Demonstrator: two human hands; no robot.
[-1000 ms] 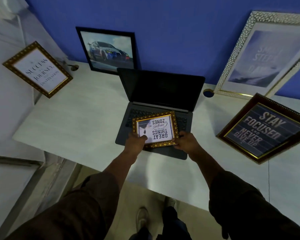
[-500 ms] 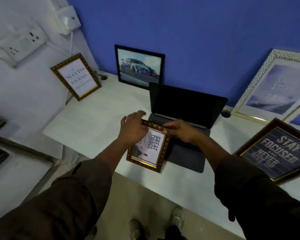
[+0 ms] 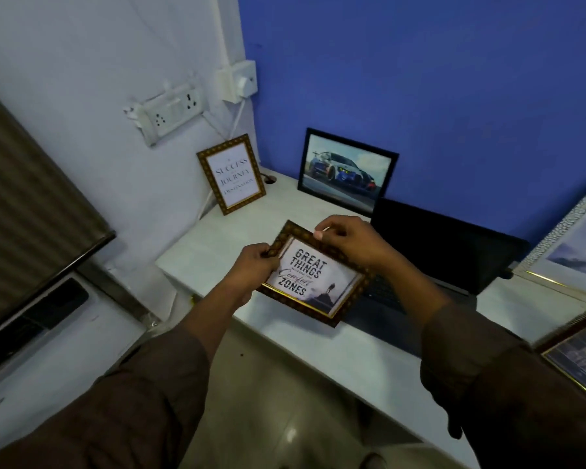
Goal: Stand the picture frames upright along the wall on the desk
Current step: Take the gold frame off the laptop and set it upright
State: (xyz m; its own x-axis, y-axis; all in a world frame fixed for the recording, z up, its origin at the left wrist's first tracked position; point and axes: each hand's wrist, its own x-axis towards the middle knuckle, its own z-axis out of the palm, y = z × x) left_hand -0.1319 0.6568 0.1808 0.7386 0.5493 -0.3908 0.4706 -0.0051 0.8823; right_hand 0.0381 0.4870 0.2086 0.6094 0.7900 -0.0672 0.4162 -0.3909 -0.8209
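Head view shows both hands closed on the small gold-edged frame that reads "Great Things... Comfort Zones". The left hand pinches its left edge, and the right hand pinches its top edge between thumb and fingers. The frame is held in the air, tilted, above the front part of the white tabletop and just left of the open laptop. It does not appear to touch the surface, though the angle makes that hard to judge.

Against the side wall leans the "Success" frame, and the car picture leans on the blue wall behind. Two more frames show at the right edge: a pale silver one and a dark one lying lower.

The grip is a light pinch on narrow edges, so the frame could slip or twist free and drop onto the tabletop or the laptop keys. Set down too steeply, its foot may slide forward on the smooth surface and fall flat. Carried toward the wall carelessly, it could knock the "Success" frame or the car picture over.
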